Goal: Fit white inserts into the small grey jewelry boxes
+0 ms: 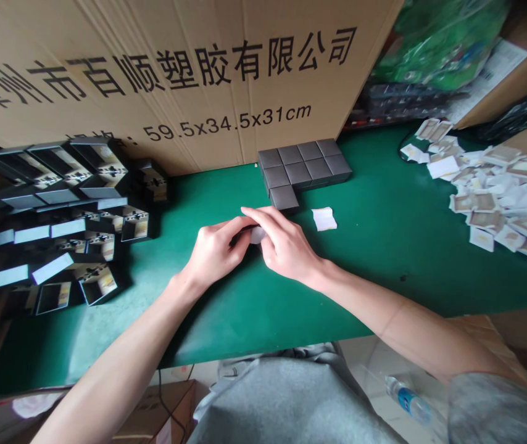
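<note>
My left hand (221, 248) and my right hand (286, 245) meet over the green table, fingers curled in toward each other. Between them a small pale-grey piece (257, 235) shows, with a dark edge above it; the fingers hide most of it, so its kind cannot be made out. Just beyond my fingertips sits a block of closed dark-grey small boxes (307, 163), set side by side in rows. A creased white paper piece (324, 219) lies flat to the right of my right hand.
Open black boxes (101, 283) with pale lids stand in rows at the left. A large printed cardboard carton (189, 123) walls off the back. White paper and tray-like inserts (490, 219) are heaped at the right. A plastic bottle (406, 398) is below the table (384, 259).
</note>
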`<state>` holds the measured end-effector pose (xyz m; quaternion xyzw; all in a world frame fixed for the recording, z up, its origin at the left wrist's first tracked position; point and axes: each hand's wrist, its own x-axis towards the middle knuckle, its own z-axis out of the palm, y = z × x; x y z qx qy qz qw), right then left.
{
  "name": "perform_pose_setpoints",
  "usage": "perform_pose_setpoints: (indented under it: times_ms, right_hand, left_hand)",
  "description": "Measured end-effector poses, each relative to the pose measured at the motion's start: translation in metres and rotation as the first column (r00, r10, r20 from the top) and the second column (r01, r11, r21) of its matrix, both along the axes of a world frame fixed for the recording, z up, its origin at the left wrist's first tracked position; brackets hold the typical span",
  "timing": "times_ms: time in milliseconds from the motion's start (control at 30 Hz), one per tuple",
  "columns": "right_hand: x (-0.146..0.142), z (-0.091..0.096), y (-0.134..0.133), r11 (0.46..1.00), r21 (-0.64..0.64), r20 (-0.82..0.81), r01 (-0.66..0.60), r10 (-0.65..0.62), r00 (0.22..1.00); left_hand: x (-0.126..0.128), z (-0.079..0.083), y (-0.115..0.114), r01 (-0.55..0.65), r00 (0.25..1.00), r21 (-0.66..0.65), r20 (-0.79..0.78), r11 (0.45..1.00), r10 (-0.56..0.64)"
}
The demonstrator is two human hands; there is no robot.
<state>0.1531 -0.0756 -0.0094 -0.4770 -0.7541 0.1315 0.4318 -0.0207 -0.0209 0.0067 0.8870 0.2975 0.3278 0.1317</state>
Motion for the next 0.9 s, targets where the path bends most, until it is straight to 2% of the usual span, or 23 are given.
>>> perform_pose_setpoints:
  times_ms: [900]
  right_hand:
    - [0.0001,-0.001,0.0004,1.0,0.005,0.005,-0.006,0.006,1.0]
  left_hand:
    - [-0.0004,-0.0003,-0.0001,-0.012,1.0,-0.016,-0.019,1.0,0.012]
